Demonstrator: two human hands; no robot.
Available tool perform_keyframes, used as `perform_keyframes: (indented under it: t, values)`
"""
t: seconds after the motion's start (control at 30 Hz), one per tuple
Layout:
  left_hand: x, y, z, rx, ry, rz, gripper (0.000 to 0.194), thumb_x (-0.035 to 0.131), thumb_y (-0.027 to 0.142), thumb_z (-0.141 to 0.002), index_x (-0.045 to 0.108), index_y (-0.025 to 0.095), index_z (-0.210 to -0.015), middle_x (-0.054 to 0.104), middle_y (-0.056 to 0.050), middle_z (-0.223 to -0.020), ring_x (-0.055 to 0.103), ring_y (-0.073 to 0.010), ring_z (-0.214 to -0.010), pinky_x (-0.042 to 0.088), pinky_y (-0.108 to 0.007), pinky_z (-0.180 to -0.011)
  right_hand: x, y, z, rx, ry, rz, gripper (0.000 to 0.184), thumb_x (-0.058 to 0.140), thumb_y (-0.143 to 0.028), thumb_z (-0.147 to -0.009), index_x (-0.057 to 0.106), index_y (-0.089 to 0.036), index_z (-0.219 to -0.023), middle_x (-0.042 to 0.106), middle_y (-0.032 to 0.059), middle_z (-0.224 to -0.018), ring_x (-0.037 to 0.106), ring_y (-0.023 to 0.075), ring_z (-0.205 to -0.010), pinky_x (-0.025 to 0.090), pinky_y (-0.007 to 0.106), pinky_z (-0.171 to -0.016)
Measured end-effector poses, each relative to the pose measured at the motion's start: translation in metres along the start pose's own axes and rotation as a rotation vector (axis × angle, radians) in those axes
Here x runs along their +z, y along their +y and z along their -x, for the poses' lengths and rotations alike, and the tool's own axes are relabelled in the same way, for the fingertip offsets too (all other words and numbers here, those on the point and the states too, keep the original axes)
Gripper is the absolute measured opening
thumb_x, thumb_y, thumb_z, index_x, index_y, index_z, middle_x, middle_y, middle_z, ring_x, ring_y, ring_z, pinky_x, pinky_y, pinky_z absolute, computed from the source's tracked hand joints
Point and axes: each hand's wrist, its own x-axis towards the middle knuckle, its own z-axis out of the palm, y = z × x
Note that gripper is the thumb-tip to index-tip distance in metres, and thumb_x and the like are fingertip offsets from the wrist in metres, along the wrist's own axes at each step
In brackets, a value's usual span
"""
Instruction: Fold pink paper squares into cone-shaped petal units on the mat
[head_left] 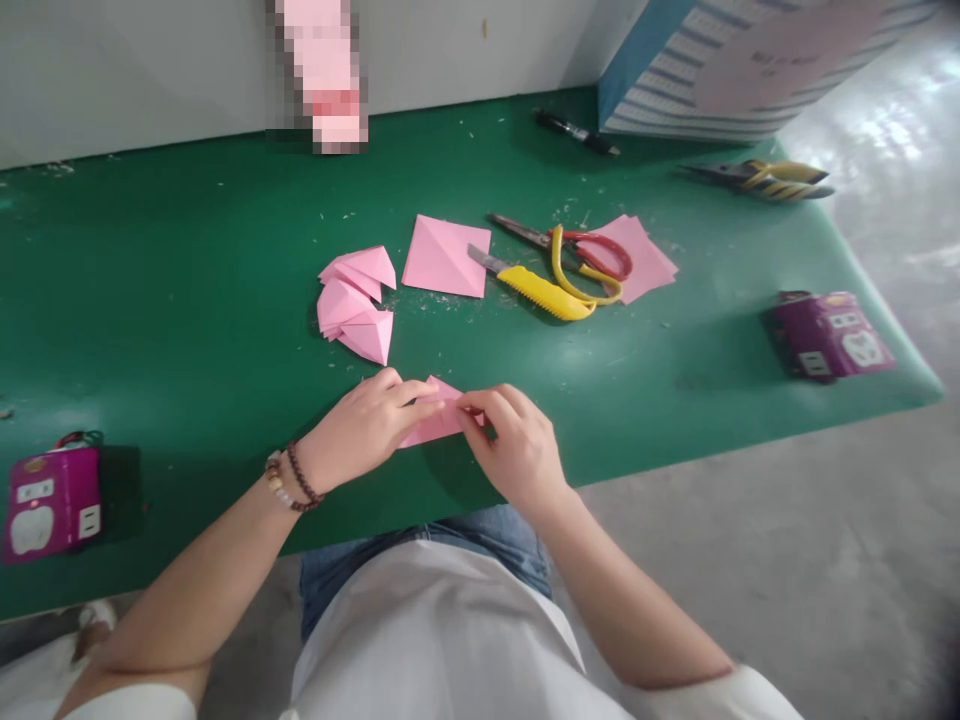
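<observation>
the piece of pink paper (pixel 431 430) lies at the near side of the green desk (pixel 187 250), right in front of me, under my two hands. my left hand (pixel 373 415) rests over its left part, fingers stretched out and close together on the sheet; i can't tell whether the thumb grips beneath. my right hand (pixel 517 440) pinches its right end between thumb and fingertips. just beyond my left hand sits a cluster of folded pink pieces (pixel 356 300). to their right lies a creased pink square (pixel 442 258), with the blade of a yellow-handled knife (pixel 547 293) over its right edge. scissors (pixel 559 260) lie beside the knife, their handles partly over more pink sheets (pixel 649 262). farther off are a black pen (pixel 576 132), pliers (pixel 757 178) and a striped box (pixel 720 70). one purple box (pixel 832 335) stands far right, another purple box (pixel 52 505) far left.
</observation>
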Motion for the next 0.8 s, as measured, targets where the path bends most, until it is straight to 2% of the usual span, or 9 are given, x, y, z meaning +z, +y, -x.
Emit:
perform_keyframes:
  t: [0.17,0.33,0.53,0.67,0.8]
  values:
    - [-0.006,-0.005,0.000,-0.017,0.052,0.093,0.039,0.039,0.018,-0.101,0.051,0.026,-0.138,0.066,0.000,-0.127,0.049,-0.0167,-0.080,0.047,-0.031,-0.080,0.018,-0.017,0.006,-0.078,-0.042,0.065,0.018,0.051,-0.017,-0.094,0.061,-0.019,-0.080,0.060,0.0014,-0.070,0.053,0.0160,-0.067,0.043,0.028,-0.065]
    - [-0.005,-0.007,0.003,-0.043,0.065,0.083,0.033,0.044,0.019,-0.100,0.062,0.025,-0.126,0.069,0.001,-0.122,0.047,-0.0172,-0.079,0.046,-0.030,-0.076,0.032,-0.026,0.009,-0.146,-0.042,0.160,0.025,0.048,-0.016,-0.095,0.059,-0.020,-0.073,0.060,0.0024,-0.068,0.050,0.0176,-0.066,0.038,0.030,-0.065]
    - [-0.003,-0.007,0.004,-0.036,0.086,0.054,0.032,0.047,0.020,-0.099,0.064,0.025,-0.125,0.067,0.001,-0.126,0.047,-0.0180,-0.083,0.047,-0.032,-0.081,0.040,-0.037,0.014,-0.181,-0.099,0.131,0.025,0.045,-0.018,-0.097,0.060,-0.019,-0.077,0.060,0.0025,-0.069,0.049,0.0174,-0.066,0.034,0.031,-0.063]
    - [-0.002,-0.007,0.003,-0.034,0.083,0.019,0.034,0.046,0.018,-0.099,0.063,0.023,-0.127,0.068,0.000,-0.125,0.047,-0.0185,-0.083,0.047,-0.032,-0.081,0.048,-0.047,0.019,-0.206,-0.091,0.142,0.027,0.046,-0.017,-0.097,0.059,-0.019,-0.073,0.058,0.0023,-0.066,0.047,0.0169,-0.063,0.032,0.031,-0.061]
    - [-0.002,-0.007,0.003,-0.046,0.067,0.016,0.036,0.046,0.015,-0.098,0.061,0.023,-0.129,0.068,0.000,-0.124,0.047,-0.0185,-0.083,0.047,-0.032,-0.081,0.043,-0.049,0.019,-0.224,-0.074,-0.003,0.028,0.051,-0.017,-0.096,0.060,-0.019,-0.070,0.059,0.0007,-0.065,0.049,0.0148,-0.063,0.035,0.029,-0.061]
